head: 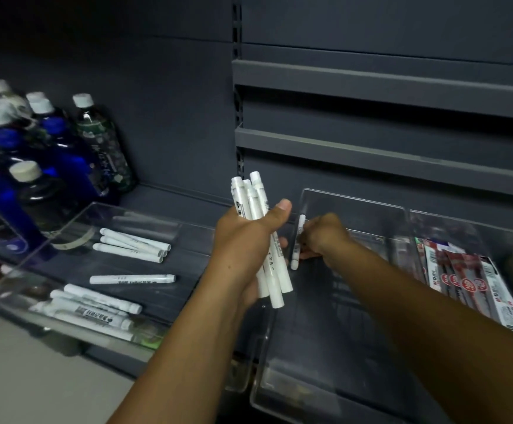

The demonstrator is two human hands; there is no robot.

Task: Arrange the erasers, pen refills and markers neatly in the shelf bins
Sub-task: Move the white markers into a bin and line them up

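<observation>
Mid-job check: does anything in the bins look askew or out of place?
Yes: in the left bin the white markers lie loose in untidy groups at differing angles, one marker alone between them. The refill packs in the right bin overlap at a slant. Nothing looks spilled or broken.

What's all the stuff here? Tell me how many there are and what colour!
bottles: several, dark blue or dark green with white caps, far left on the shelf
clear bins: at least three, see-through, in a row on the shelf
loose markers: eight or so, white, lying in the left bin
held markers: three or four, white, bunched upright
single marker: one, white, by the middle bin's left wall
refill packets: a stack, red and white, in the right bin
shelf: one, dark grey, behind everything
left hand: grips the held markers
right hand: pinches the single marker
</observation>
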